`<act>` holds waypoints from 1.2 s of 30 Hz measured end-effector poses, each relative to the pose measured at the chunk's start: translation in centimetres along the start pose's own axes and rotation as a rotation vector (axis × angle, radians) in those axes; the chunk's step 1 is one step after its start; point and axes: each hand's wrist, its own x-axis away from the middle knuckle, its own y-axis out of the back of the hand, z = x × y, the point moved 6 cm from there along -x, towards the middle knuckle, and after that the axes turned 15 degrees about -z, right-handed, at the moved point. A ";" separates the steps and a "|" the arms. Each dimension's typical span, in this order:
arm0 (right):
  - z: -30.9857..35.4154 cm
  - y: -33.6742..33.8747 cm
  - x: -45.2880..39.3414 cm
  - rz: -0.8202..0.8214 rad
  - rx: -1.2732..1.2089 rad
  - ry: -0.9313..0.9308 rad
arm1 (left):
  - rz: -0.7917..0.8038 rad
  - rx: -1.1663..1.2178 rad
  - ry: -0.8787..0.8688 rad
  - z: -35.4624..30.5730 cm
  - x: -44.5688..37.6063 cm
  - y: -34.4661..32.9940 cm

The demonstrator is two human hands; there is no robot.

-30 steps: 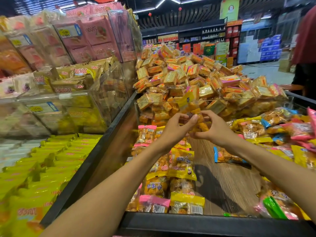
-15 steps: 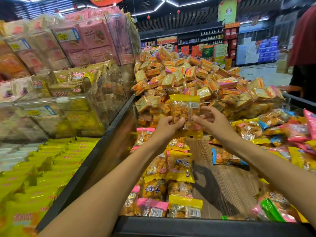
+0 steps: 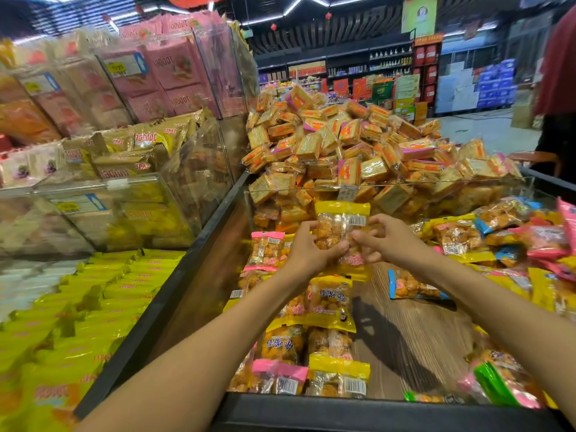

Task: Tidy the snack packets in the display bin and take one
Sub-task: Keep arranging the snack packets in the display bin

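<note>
A yellow-topped snack packet (image 3: 341,219) stands upright above the display bin (image 3: 405,325), its barcode side toward me. My left hand (image 3: 307,247) grips its left edge and my right hand (image 3: 385,240) pinches its right edge. Beneath them, yellow and pink packets (image 3: 330,302) lie in neat columns along the bin's left side. At the right side, loose packets (image 3: 498,241) in pink, blue and yellow are heaped.
A clear divider (image 3: 389,185) holds back a tall heap of orange biscuit packs (image 3: 343,145). Clear bins of pink and brown packs (image 3: 149,88) rise at left, flat yellow packs (image 3: 93,307) below. A person in red (image 3: 558,88) stands at far right. The bin's black rim (image 3: 343,413) lies nearest me.
The packet went from bunched between my hands to held upright and spread out. Both hands now sit a little lower and closer together on it.
</note>
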 end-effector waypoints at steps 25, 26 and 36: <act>0.0 0.9 -0.7 -0.057 0.651 0.457 | -0.223 -0.704 -0.107 12.6 -12.9 2.9; 0.0 1.0 -0.8 -0.057 0.647 0.451 | -0.225 -0.714 -0.108 12.4 -12.9 2.9; 2.3 5.8 -1.6 -0.183 0.523 0.383 | -0.210 -0.783 -0.220 6.4 -10.6 1.1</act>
